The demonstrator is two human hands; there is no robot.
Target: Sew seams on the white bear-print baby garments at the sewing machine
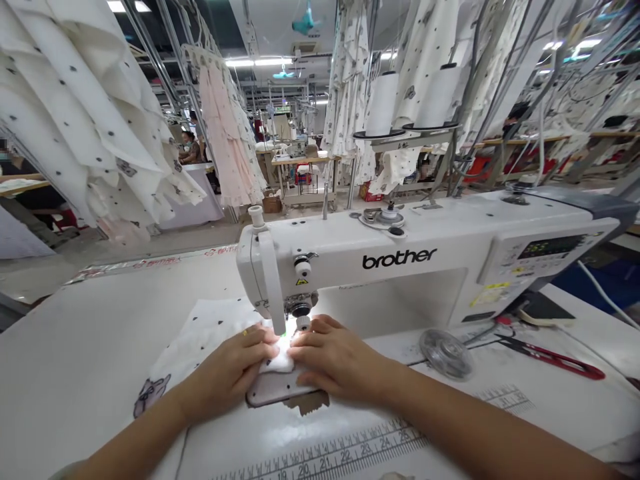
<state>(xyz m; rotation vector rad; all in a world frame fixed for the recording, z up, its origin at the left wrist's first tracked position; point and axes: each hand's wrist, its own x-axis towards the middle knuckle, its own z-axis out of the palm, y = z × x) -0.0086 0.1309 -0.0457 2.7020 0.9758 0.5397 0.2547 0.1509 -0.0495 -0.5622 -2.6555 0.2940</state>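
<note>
White fabric with small dark prints (213, 325) lies on the sewing machine bed and spreads to the left. My left hand (234, 363), wearing a ring, grips the fabric left of the needle area with bent fingers. On the other side, my right hand (340, 355) holds its right edge, fingers together and pressed down. Between the fingertips a short fold of the fabric shows, lit by the machine lamp. Directly above is the head of the white brother sewing machine (350, 257). The needle and presser foot are mostly hidden by my fingers and the machine parts.
A clear bobbin-like disc (447, 353) and red-handled thread snips (555, 357) lie right of my right hand. A printed ruler (345, 457) runs along the table front. Thread cones (383, 103) stand behind; garments (90, 113) hang around. Other people sit farther back.
</note>
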